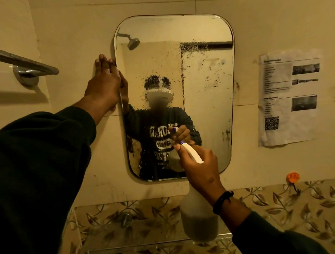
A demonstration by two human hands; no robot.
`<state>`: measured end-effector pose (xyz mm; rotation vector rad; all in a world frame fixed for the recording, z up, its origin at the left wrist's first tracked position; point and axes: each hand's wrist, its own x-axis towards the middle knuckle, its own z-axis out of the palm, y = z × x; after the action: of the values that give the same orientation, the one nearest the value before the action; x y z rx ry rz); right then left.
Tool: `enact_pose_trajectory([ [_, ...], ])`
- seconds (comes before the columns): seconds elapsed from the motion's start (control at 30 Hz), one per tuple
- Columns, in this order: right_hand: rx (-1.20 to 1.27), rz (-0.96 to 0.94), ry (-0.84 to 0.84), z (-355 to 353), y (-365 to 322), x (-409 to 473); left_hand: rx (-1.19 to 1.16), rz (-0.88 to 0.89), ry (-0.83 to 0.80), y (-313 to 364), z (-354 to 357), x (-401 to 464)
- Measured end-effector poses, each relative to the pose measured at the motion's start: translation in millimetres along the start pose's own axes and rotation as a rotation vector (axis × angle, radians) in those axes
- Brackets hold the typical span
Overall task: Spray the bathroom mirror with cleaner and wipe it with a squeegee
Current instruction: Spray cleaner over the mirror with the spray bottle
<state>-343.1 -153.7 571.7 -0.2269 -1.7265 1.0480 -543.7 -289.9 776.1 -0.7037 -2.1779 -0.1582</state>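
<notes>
A paper sheet (289,97) taped to the wall right of the mirror (206,86) carries printed headings, lines of text, small dark photos and a QR code, all too blurred to read. In the mirror, the reflected sweatshirt shows white block lettering, reversed and blurred by droplets; no word can be made out.

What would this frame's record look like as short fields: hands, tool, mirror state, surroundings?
left hand: left hand flat on the wall at the mirror's left edge, fingers straight
right hand: right hand grips the spray bottle, nozzle aimed at the glass
mirror: mirror speckled with droplets across the upper and middle parts
squeegee: none in view
surroundings: towel bar on the left, paper notice on the right, orange hook below it
stage: spraying, wiping not yet begun
</notes>
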Motion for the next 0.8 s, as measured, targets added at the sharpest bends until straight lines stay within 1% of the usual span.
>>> enact_pose_trajectory([
  [0.13, 0.01, 0.016, -0.039, -7.7, -1.0, -6.0, 0.004, -0.003, 0.009, 0.4, 1.4, 0.6],
  [0.23, 0.04, 0.027, -0.003, -15.0, -3.6, -8.2, 0.009, -0.013, 0.0, 1.1, 0.3, 0.5],
  [0.4, 0.011, -0.017, 0.042, -26.9, -7.9, -7.3, -0.002, -0.004, 0.006, 0.7, -1.2, -0.3],
  [0.6, -0.053, -0.002, 0.127, -37.7, -2.4, -2.9, 0.007, -0.008, 0.003, 0.1, 0.7, 0.4],
  [0.8, -0.054, -0.03, 0.154, -51.1, -0.6, 1.7, 0.001, -0.005, -0.003, 0.1, -0.2, -0.4],
])
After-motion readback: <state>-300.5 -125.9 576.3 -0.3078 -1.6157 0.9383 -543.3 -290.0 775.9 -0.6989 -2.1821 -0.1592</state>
